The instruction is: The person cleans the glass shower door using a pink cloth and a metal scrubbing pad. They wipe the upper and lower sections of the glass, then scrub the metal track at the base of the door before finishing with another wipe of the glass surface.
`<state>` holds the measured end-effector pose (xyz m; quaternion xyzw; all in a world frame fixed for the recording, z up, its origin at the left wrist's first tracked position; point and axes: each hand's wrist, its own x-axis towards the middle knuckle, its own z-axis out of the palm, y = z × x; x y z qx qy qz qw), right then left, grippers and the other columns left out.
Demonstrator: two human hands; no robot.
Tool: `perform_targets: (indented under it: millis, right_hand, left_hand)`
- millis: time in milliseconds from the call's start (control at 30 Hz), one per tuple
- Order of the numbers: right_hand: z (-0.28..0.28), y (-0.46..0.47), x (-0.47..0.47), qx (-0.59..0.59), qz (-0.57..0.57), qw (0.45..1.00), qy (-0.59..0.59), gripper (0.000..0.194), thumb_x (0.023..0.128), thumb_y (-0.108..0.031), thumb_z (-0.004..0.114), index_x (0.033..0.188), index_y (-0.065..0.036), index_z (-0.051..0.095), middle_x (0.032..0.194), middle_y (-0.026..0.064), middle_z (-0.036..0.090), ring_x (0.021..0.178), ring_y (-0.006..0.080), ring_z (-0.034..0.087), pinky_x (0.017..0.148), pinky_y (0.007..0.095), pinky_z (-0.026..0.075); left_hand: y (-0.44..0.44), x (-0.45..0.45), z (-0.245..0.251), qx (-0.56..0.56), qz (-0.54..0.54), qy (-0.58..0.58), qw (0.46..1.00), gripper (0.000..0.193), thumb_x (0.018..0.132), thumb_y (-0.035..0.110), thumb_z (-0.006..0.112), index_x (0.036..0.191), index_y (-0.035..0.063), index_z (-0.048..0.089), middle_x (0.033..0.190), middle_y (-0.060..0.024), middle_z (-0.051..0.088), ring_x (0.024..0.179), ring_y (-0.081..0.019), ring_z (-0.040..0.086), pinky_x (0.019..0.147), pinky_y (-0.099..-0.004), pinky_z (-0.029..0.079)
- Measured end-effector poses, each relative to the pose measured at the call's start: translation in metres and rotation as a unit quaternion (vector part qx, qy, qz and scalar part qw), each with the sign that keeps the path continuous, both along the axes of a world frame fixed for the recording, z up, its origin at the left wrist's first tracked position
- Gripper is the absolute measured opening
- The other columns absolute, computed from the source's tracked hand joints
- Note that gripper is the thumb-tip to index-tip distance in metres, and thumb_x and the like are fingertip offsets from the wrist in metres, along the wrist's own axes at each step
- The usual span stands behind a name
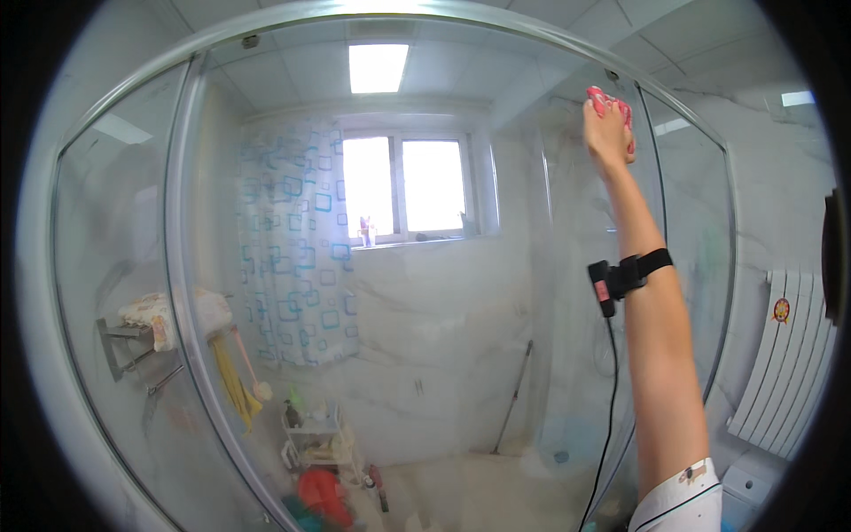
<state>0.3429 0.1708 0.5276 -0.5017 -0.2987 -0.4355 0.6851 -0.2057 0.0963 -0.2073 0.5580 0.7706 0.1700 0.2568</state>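
My right hand (606, 136) is raised high at the upper right, its fingers around a red-and-white patterned cloth (621, 114). The cloth lies against the upper right part of the glass shower panel (425, 312), near the metal frame's top rail. A black strap with a small device (605, 286) is on my forearm, and a black cable hangs from it. My left hand is out of view. Before me stands the glass enclosure, hazy over much of its surface.
Behind the glass are a patterned shower curtain (292, 246), a floor squeegee (513, 399), a small shelf rack (316, 429) and a red basin (324, 495). A towel rack (126, 330) holds folded towels at left. A white radiator (781, 366) is on the right wall.
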Motion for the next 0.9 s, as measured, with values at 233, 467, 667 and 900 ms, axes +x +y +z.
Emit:
perform_targets:
  millis: [233,467,667,900]
  right_hand:
    - [-0.041,0.036,-0.331,0.128,0.124,0.889,-0.422,0.054,0.077,-0.029,0.064,0.128,-0.012,0.066,0.141,0.0138,0.055,0.137,0.0417,0.043,0.111,0.069,0.019]
    - [-0.039,0.024,-0.288,0.033,0.075,0.862,-0.501,0.053,0.082,-0.029,0.061,0.134,-0.025,0.064,0.148,0.0018,0.053,0.141,0.028,0.044,0.115,0.0635,0.027]
    - [-0.004,-0.006,-0.142,0.017,-0.008,0.981,-0.191,0.049,0.085,-0.038,0.06,0.133,-0.029,0.066,0.154,0.0055,0.049,0.14,0.0364,0.044,0.106,0.0642,0.035]
    - [-0.051,0.027,-0.288,0.086,0.024,0.89,-0.447,0.052,0.08,-0.028,0.059,0.131,-0.022,0.066,0.147,0.008,0.051,0.137,0.0392,0.041,0.103,0.0666,0.029]
  left_hand:
    - [-0.003,0.002,-0.005,0.024,0.004,-0.002,1.0,0.051,0.092,0.047,0.061,0.113,0.0006,0.063,0.103,-0.0278,0.07,0.102,-0.0477,0.068,0.084,-0.0555,0.053]
    - [-0.009,-0.005,-0.011,0.058,-0.023,-0.018,0.998,0.053,0.092,0.05,0.062,0.11,-0.0005,0.062,0.098,-0.027,0.071,0.094,-0.0489,0.069,0.079,-0.0557,0.053]
    - [0.004,-0.012,-0.031,0.085,-0.048,-0.031,0.995,0.049,0.093,0.046,0.063,0.107,-0.0015,0.062,0.096,-0.0293,0.07,0.092,-0.0517,0.067,0.076,-0.0572,0.052]
    - [0.004,-0.011,-0.036,0.061,-0.029,-0.034,0.997,0.051,0.093,0.048,0.063,0.107,-0.0013,0.062,0.095,-0.0289,0.07,0.092,-0.0509,0.068,0.075,-0.0572,0.052]
